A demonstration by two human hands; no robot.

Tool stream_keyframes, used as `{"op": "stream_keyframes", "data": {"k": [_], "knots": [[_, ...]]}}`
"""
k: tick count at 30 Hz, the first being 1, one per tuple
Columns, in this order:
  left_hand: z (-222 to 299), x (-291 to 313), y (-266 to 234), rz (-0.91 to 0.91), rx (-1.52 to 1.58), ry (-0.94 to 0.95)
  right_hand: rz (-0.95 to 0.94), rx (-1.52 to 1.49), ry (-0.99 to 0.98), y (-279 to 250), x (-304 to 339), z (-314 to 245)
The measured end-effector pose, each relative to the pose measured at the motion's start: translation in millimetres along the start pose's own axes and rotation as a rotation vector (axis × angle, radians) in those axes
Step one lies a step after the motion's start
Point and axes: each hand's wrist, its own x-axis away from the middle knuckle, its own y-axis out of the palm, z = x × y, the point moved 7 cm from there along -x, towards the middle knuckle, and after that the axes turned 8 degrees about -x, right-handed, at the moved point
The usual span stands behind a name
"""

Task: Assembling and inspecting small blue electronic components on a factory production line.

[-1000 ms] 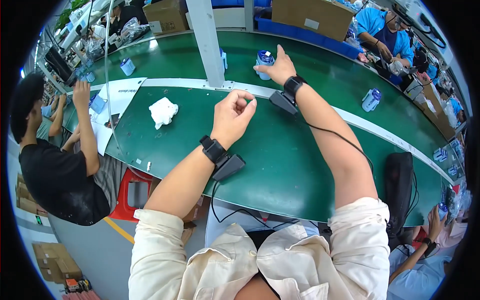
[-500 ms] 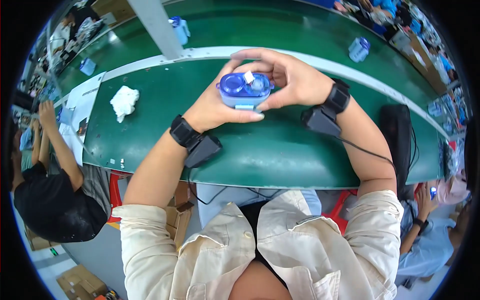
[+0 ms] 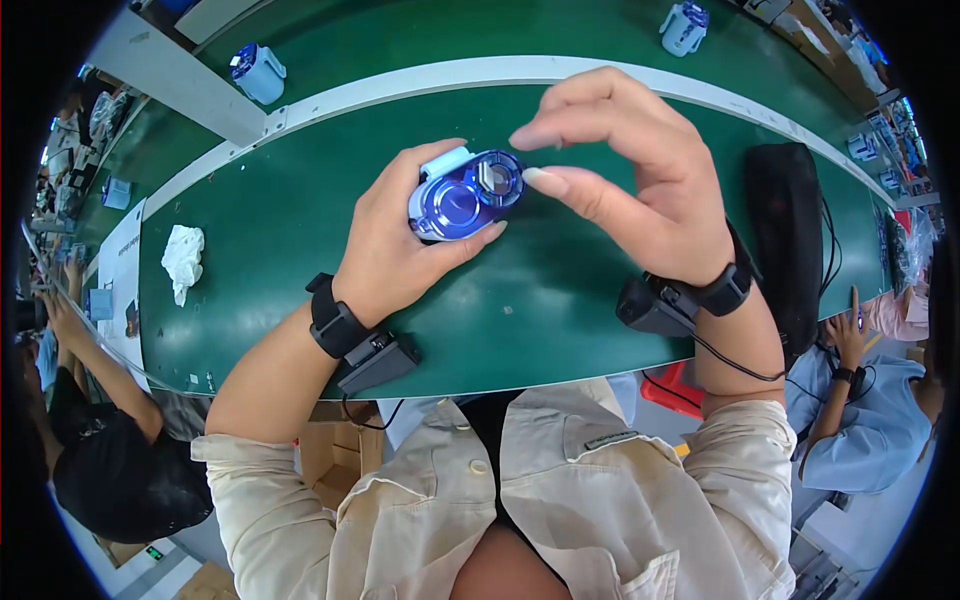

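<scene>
My left hand [image 3: 392,232] is wrapped around a light-blue plastic bottle [image 3: 425,188] with a shiny translucent blue lid [image 3: 456,206], held above the green table. The lid faces up toward me and has two round parts. In the right-hand one stands a small pale flap [image 3: 491,178]. My right hand [image 3: 630,175] is just right of the lid, thumb and forefinger apart with nothing between them. The fingertips are close to the lid's edge and appear not to touch it. The bottle's lower body is hidden under the lid and my left hand.
A crumpled white cloth [image 3: 183,262] lies left on the green table [image 3: 500,340]. At right is a long black case [image 3: 782,240] with a cable. Past the white rail [image 3: 470,72], similar bottles [image 3: 258,73] stand on a green surface. People sit at both sides.
The bottle has been turned in my left hand, its clip side going from near me to the far left. My right hand has let go and moved right. The whole view has shifted.
</scene>
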Motion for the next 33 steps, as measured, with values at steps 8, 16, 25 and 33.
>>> {"op": "stream_keyframes", "data": {"k": [8,16,25,33], "knots": [[-6,-4,7,-0.083,-0.015,0.026,0.057,0.03,0.044,13,3,15],[-6,4,12,-0.162,-0.096,0.059,0.116,-0.061,0.251,15,13,28],[-10,2,12,-0.158,0.094,-0.027,0.394,-0.898,0.894,25,29,73],[-10,-1,6,-0.103,0.193,-0.056,0.499,-0.817,0.853,18,32,74]]}}
